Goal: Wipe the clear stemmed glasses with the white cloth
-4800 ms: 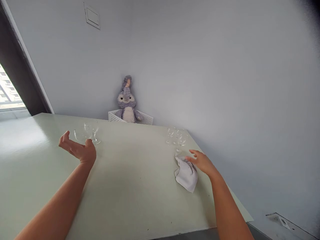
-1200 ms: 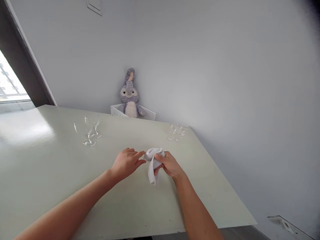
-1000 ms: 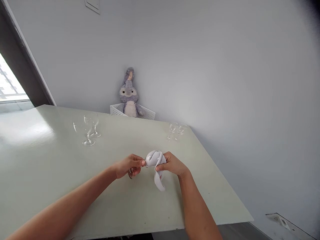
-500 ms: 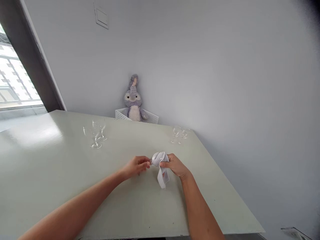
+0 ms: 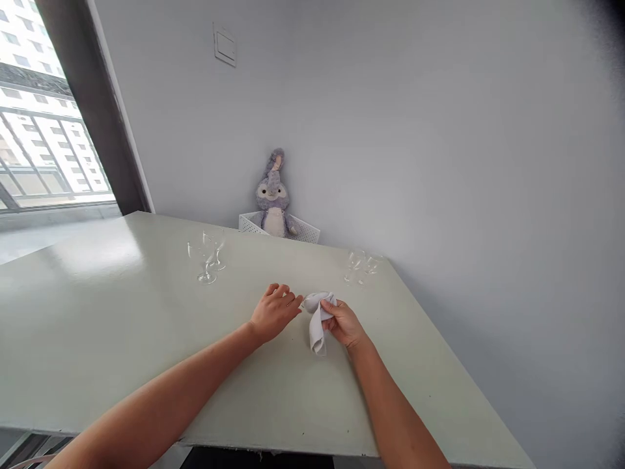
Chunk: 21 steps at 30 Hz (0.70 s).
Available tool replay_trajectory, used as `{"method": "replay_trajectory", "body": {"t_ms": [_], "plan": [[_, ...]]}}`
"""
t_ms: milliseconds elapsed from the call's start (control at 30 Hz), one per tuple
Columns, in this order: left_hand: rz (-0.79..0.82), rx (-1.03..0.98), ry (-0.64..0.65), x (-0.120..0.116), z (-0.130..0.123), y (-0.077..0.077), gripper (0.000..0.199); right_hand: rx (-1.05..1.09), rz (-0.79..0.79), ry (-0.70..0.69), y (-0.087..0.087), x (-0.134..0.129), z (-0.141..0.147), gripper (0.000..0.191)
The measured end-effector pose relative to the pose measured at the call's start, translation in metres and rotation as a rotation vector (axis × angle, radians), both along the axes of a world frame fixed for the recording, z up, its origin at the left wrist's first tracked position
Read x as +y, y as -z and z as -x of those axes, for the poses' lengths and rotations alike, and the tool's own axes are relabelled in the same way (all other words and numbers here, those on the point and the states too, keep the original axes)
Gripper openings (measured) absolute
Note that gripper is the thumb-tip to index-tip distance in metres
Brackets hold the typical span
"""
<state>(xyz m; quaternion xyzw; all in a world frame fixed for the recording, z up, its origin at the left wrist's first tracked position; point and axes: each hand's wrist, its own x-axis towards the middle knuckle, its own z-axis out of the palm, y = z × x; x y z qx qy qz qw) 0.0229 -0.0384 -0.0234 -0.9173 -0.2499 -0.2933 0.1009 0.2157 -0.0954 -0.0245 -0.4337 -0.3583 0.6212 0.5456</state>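
Over the table, my right hand [image 5: 343,324] is closed on a white cloth [image 5: 317,329], with the thumb on top and one end hanging down. A clear glass [image 5: 308,299] is wrapped in the cloth; only a small part shows at its left side. My left hand [image 5: 277,311], back upward and fingers curled, pinches this visible end of the glass. The fingertips are partly hidden.
Two stemmed glasses [image 5: 207,278] stand at the back left of the table [image 5: 234,384]. More small glasses [image 5: 355,264] are near the back right corner. Behind the table edge, a plush toy [image 5: 274,221] sits in a white basket [image 5: 305,231] by the wall.
My left hand has turned, its back now upward and its knuckles raised. The cloth has shifted and covers more of the glass. The head view has swung left.
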Motion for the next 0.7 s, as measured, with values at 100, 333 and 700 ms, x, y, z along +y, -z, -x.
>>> {"method": "replay_trajectory", "body": {"t_ms": [100,333,700], "plan": [[0.063,-0.022,0.005,0.002,0.001,-0.002,0.021,0.008,-0.013,-0.016,0.002,0.0,0.005,0.03],[0.619,-0.1,0.101,0.011,0.011,-0.004,0.025,-0.39,-0.093,-0.264,-0.013,-0.012,0.004,0.037],[1.521,-0.188,0.492,0.007,0.013,-0.016,0.041,-0.498,-0.251,-0.341,-0.041,-0.027,-0.021,0.028]]}}
